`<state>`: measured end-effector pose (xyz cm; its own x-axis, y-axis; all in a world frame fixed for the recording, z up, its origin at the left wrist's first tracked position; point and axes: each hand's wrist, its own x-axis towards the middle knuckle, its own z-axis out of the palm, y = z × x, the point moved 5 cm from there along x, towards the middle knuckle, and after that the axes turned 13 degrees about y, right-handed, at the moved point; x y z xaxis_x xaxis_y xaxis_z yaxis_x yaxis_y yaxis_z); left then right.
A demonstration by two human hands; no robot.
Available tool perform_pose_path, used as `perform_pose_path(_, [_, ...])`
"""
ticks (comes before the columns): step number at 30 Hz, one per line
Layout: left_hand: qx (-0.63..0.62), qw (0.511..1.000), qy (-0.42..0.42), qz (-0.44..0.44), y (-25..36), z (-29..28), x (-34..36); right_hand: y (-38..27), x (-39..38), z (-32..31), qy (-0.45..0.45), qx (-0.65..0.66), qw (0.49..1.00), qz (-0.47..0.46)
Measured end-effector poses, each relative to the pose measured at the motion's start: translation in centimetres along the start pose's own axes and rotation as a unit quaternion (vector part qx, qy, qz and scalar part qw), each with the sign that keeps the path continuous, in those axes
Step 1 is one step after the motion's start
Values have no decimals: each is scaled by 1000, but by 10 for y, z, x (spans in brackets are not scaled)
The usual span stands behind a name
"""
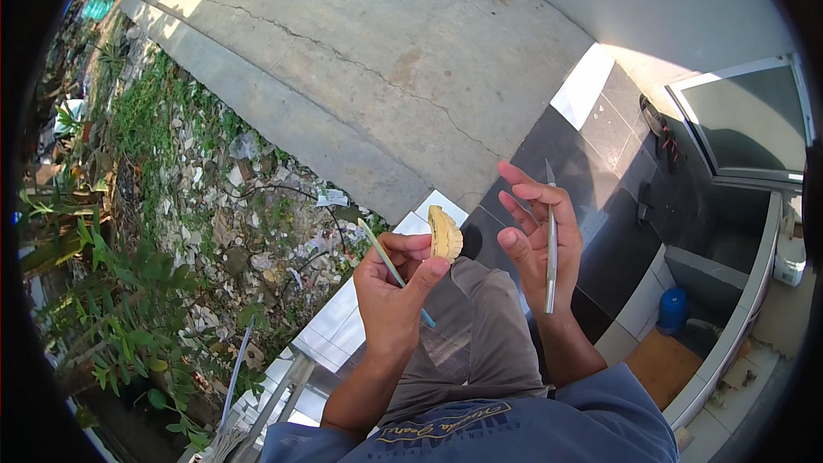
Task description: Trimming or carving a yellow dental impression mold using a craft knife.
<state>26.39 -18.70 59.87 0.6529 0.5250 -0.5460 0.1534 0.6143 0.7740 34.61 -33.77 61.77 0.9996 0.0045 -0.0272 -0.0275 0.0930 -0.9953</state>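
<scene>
Between the thumb and fingers of my left hand [393,274] is a small cream-yellow dental cast [447,237], tilted on its side with a row of tooth shapes along its right edge. A thin pale-green and blue stick [371,237] also runs through that hand, slanting down behind the palm. My right hand [536,240] is raised beside it, apart from the cast, with fingers spread. A slim silver craft knife [550,261] lies across its outer fingers, pointed blade upward.
My legs in grey-brown trousers [493,317] are below my hands. Dark floor tiles [613,206] and cracked concrete [369,77] stretch ahead. Plants and rubble [223,206] cover the left side. On the right, a low tiled ledge [729,343] borders a recess with a blue container [673,309].
</scene>
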Motion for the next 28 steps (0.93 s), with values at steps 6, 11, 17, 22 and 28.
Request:
perform_pose_path(6, [31, 995, -81, 52, 68, 46, -48, -110, -3, 9, -49, -24, 997, -45])
perform_pose_path(11, [52, 987, -134, 74, 105, 66, -75, -160, -15, 8, -14, -63, 996, -57])
perform_pose_path(17, [113, 973, -189, 74, 122, 97, -105, -200, -51, -42, 177, -5, 982, -62])
perform_pose_path(22, [119, 956, -267, 25, 97, 151, -155, -213, -95, -112, 243, -67, 961, -117])
perform_pose_path(28, [193, 915, -342, -91, -20, 230, -233, -209, -171, -208, 231, -167, 958, -37])
